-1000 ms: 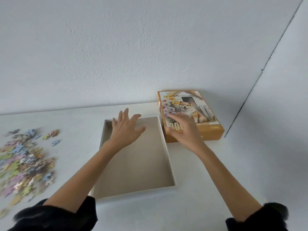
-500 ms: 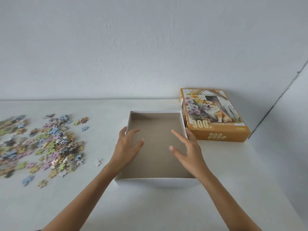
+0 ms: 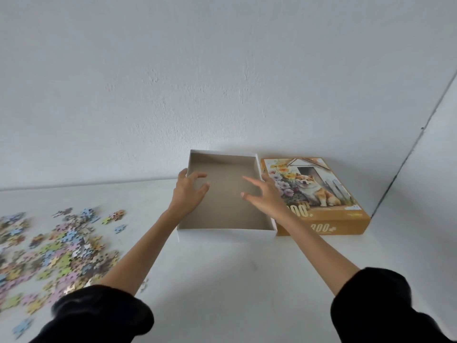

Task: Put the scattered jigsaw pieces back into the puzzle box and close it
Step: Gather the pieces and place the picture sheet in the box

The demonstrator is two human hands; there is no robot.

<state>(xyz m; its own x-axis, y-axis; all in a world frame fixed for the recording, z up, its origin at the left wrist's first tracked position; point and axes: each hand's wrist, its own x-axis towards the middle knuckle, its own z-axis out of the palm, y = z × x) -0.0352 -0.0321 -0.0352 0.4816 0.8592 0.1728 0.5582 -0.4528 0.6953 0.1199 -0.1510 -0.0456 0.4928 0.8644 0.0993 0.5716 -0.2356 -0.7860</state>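
While both hands are reaching out over the desk (image 3: 222,268):
Left hand (image 3: 189,191): spreading wide, gripping nothing, at box tray (image 3: 226,232) left wall.
Right hand (image 3: 263,198): hovering splayed over right wall.
Jigsaw pieces (image 3: 57,248): lying scattered far left.
Lid (image 3: 319,194): lying just right of tray.

"300" on the orange puzzle box lid (image 3: 319,194), top and front side

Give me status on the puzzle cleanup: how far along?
Done: the box is open, with the lid lying beside the tray on its right. In hand: the left hand is at the tray's left wall and the right hand is spread open over its right side; neither holds a piece. Left: nearly everything. The tray looks bare inside, the pieces lie scattered on the table at left, and the lid must go back on.
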